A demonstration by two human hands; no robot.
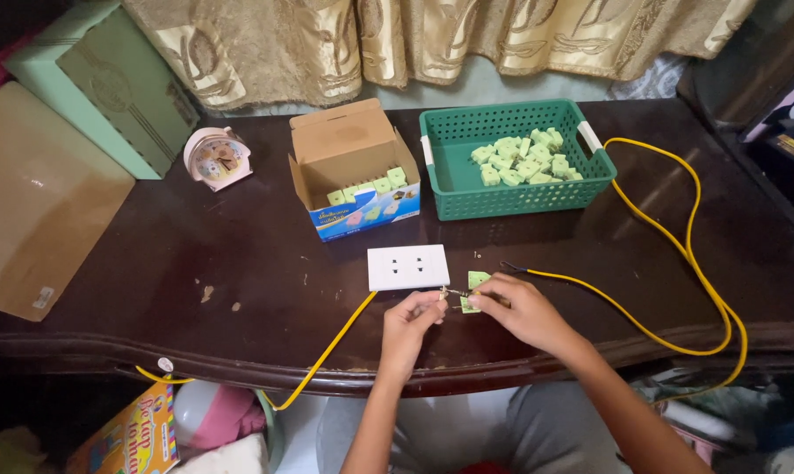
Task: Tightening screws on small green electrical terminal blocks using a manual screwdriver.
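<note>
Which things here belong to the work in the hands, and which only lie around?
In use: left hand, right hand, small green part, yellow wire, white socket plate.
Lying about: clock, curtain, green flat box.

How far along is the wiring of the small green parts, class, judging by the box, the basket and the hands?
Done: a row of green parts sits in the cardboard box. In hand: left hand and right hand join the yellow wire to one green part. Left: a pile fills the green basket.
</note>
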